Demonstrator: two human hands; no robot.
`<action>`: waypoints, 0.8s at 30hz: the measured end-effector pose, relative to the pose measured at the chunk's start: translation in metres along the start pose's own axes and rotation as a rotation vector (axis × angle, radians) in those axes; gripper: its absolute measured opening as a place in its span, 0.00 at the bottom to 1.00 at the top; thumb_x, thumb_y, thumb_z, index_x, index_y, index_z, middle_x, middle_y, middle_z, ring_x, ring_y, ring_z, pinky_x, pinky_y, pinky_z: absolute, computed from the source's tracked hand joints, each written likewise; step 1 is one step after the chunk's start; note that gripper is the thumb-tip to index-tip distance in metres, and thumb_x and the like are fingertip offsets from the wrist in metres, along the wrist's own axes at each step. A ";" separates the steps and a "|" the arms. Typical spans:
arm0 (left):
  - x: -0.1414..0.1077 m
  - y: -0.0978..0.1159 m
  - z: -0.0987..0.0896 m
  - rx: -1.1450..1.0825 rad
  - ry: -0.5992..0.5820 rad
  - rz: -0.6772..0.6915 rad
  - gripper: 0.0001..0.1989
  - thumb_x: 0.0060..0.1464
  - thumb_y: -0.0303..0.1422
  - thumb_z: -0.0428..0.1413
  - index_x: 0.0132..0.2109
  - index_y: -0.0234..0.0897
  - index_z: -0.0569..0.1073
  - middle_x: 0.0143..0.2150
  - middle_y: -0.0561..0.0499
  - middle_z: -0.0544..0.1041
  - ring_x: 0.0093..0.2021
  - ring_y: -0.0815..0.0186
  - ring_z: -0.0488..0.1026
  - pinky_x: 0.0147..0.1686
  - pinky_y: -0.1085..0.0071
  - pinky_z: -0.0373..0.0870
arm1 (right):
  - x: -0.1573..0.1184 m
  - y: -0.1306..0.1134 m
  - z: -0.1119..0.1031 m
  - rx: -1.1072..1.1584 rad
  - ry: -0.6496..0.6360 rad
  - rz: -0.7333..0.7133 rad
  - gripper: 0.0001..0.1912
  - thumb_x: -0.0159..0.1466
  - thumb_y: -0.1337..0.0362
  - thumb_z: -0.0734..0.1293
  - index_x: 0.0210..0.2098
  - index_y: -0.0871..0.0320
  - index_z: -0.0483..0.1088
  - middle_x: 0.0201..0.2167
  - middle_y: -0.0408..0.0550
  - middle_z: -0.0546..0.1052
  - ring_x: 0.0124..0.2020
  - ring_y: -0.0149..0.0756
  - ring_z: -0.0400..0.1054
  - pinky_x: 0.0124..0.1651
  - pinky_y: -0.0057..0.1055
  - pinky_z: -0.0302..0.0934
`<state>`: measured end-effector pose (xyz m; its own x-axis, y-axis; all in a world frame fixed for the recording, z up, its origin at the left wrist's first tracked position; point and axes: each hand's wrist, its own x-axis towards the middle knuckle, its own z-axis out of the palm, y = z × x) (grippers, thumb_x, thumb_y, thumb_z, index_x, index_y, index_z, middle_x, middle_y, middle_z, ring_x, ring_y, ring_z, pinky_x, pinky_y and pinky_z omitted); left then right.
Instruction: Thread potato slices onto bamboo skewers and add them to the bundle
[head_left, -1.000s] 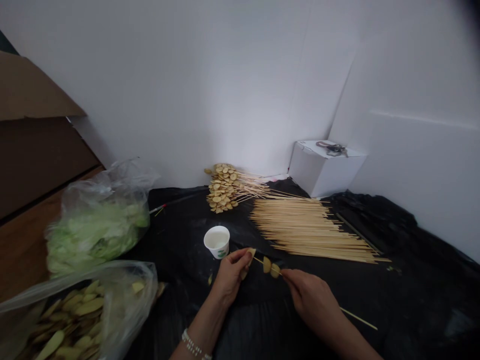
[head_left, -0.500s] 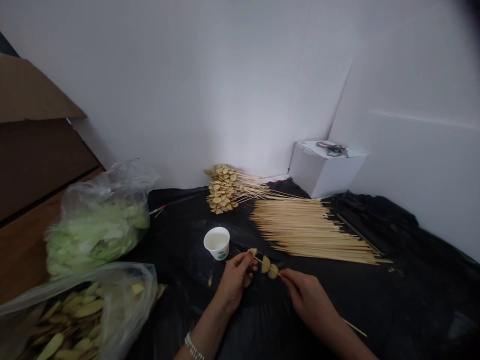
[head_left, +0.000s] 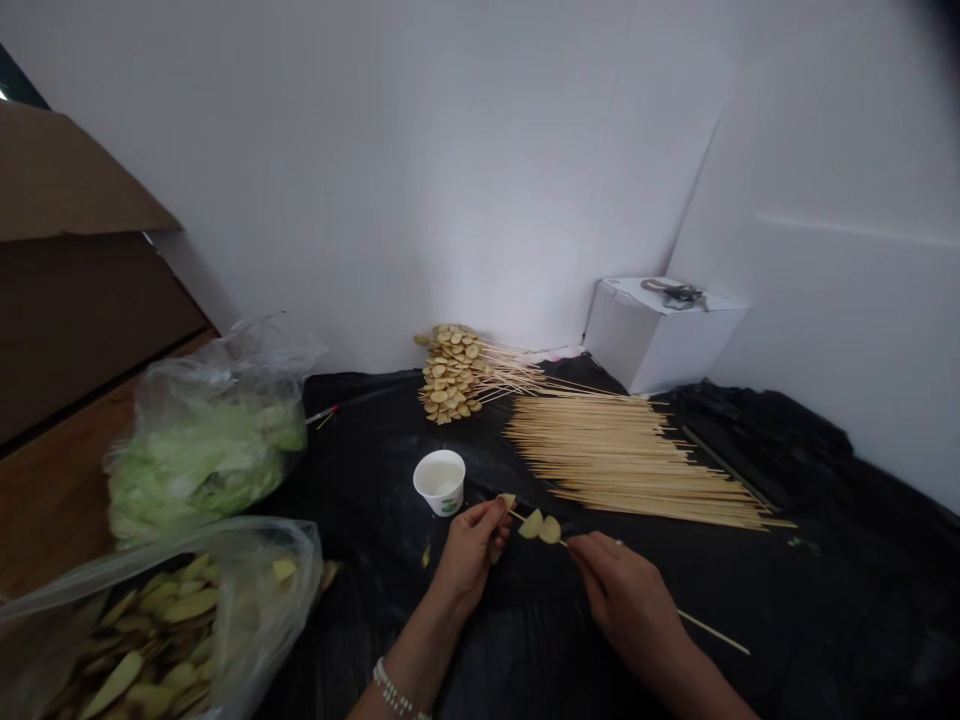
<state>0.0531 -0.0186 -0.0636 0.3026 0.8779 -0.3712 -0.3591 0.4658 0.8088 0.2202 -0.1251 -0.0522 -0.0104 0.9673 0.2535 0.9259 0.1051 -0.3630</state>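
My left hand [head_left: 474, 540] is closed, pinching a potato slice [head_left: 508, 500] at the tip end of a wooden skewer [head_left: 517, 515]. Two more potato slices [head_left: 541, 527] sit on the skewer between my hands. My right hand [head_left: 626, 590] grips the skewer just behind those slices, and its rear part [head_left: 712, 632] sticks out past my wrist. Just beyond my left hand stands a white paper cup [head_left: 439, 482]. Bare wooden skewers [head_left: 630, 455] lie in a wide row beyond my right hand.
Finished potato skewers [head_left: 454, 375] are piled by the wall. At left are an open plastic bag of potato slices [head_left: 157, 630] and a bag of pale green leaves [head_left: 210, 455]. A white box [head_left: 645, 335] stands at the back right. Black plastic sheeting [head_left: 360, 480] covers the table.
The whole view has shifted slightly to the right. The two slices between my hands have turned to show their flat faces; both hands keep their grip.
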 end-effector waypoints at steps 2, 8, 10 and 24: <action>0.000 0.001 0.000 -0.010 0.001 -0.012 0.17 0.34 0.40 0.68 0.28 0.29 0.78 0.23 0.52 0.70 0.21 0.79 0.61 0.19 0.82 0.55 | 0.000 -0.002 0.002 -0.015 -0.011 0.003 0.14 0.66 0.69 0.53 0.35 0.54 0.70 0.30 0.45 0.74 0.32 0.33 0.70 0.34 0.26 0.56; 0.002 0.001 -0.001 -0.010 -0.024 -0.021 0.19 0.34 0.41 0.68 0.31 0.29 0.79 0.23 0.53 0.69 0.22 0.79 0.61 0.20 0.83 0.56 | 0.003 -0.009 0.005 0.095 -0.042 0.059 0.15 0.66 0.69 0.52 0.30 0.55 0.67 0.27 0.45 0.74 0.30 0.32 0.69 0.33 0.25 0.56; 0.002 0.001 -0.001 -0.005 -0.031 -0.015 0.19 0.35 0.41 0.68 0.31 0.29 0.79 0.24 0.52 0.70 0.22 0.79 0.61 0.19 0.83 0.56 | 0.004 -0.009 0.007 0.114 -0.030 0.064 0.14 0.66 0.69 0.53 0.30 0.56 0.67 0.27 0.45 0.74 0.30 0.33 0.69 0.34 0.26 0.56; 0.002 -0.001 -0.004 0.051 -0.054 -0.020 0.19 0.39 0.42 0.66 0.33 0.30 0.80 0.25 0.52 0.70 0.22 0.79 0.61 0.21 0.81 0.55 | 0.008 -0.009 0.011 0.137 -0.034 0.108 0.13 0.66 0.67 0.52 0.28 0.57 0.63 0.27 0.47 0.73 0.30 0.35 0.69 0.34 0.28 0.53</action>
<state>0.0503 -0.0168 -0.0669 0.3565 0.8607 -0.3636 -0.3079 0.4756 0.8240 0.2073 -0.1155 -0.0563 0.0708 0.9817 0.1766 0.8620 0.0288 -0.5060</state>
